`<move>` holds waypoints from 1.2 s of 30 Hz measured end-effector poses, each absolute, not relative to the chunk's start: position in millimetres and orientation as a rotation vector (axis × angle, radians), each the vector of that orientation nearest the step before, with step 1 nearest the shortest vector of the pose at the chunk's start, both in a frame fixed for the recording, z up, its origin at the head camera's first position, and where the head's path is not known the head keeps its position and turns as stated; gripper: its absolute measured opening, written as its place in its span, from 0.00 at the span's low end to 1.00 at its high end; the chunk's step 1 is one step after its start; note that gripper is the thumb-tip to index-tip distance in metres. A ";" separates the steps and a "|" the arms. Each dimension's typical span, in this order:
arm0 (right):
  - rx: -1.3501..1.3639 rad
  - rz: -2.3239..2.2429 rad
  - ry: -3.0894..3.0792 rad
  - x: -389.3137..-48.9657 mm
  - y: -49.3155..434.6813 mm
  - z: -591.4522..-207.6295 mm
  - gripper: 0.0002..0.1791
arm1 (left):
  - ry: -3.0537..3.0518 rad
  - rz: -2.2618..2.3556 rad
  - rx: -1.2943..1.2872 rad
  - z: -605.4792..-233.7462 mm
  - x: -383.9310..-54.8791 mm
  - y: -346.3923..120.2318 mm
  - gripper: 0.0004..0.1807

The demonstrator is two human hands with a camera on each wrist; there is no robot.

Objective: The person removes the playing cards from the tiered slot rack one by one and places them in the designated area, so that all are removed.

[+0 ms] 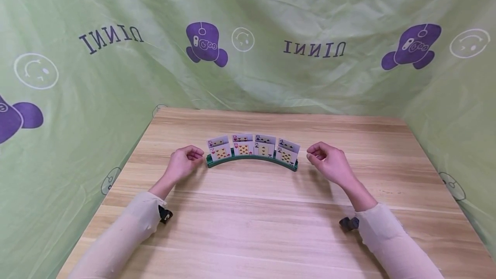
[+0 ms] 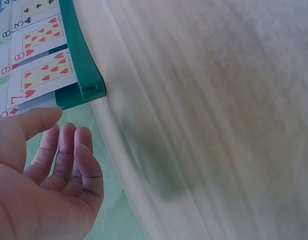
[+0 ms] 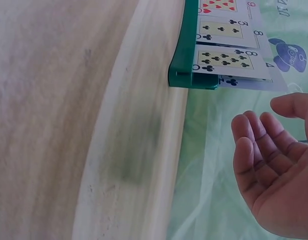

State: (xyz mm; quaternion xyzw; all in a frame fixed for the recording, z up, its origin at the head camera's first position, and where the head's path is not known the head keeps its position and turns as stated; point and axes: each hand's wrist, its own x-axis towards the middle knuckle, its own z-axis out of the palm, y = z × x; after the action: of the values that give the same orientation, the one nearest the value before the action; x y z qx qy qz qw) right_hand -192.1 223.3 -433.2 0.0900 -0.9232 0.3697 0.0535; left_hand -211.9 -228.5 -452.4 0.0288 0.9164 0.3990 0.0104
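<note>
A curved green card holder (image 1: pixel 248 157) stands on the table with playing cards upright in two rows. Its front row shows the seven of hearts (image 2: pixel 46 75), eight of hearts (image 1: pixel 243 149), three of clubs (image 3: pixel 221 29) and eight of clubs (image 3: pixel 225 61). Behind them, partly covered, are a five of diamonds, a nine of hearts, a black eight and a black four (image 1: pixel 288 144). My left hand (image 1: pixel 184 161) is beside the holder's left end, fingers loosely curled around nothing. Off the right end, with a small gap, my right hand (image 1: pixel 328 161) is likewise loosely curled and holds nothing.
The wooden table (image 1: pixel 248 227) extends around the holder. A green curtain (image 1: pixel 271 85) with purple prints hangs behind and along both sides. Dark wrist devices (image 1: pixel 165 215) are attached at both sleeves.
</note>
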 end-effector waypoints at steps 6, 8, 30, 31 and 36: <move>0.256 1.213 -2.806 -190.5 221.3 -432.9 0.08 | 2.847 1.252 0.068 -454.6 -210.5 -225.2 0.11; 0.255 1.237 -2.805 -190.2 220.4 -433.0 0.08 | 2.843 1.262 0.063 -455.6 -210.0 -224.0 0.12; 0.181 1.410 -2.756 -186.5 205.2 -440.9 0.08 | 2.855 1.279 0.078 -462.5 -210.4 -220.6 0.12; 0.176 1.418 -2.757 -186.5 204.5 -441.3 0.08 | 2.857 1.282 0.080 -462.8 -210.6 -220.5 0.12; 0.154 1.457 -2.754 -186.3 200.8 -442.8 0.09 | 2.864 1.280 0.087 -464.4 -211.4 -219.8 0.12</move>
State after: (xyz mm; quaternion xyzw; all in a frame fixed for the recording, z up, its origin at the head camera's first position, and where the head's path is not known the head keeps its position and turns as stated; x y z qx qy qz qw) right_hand -186.3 200.8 -442.8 0.0495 -0.8828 0.4670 0.0112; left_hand -211.4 -219.8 -464.4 0.0279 0.9126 0.4078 0.0017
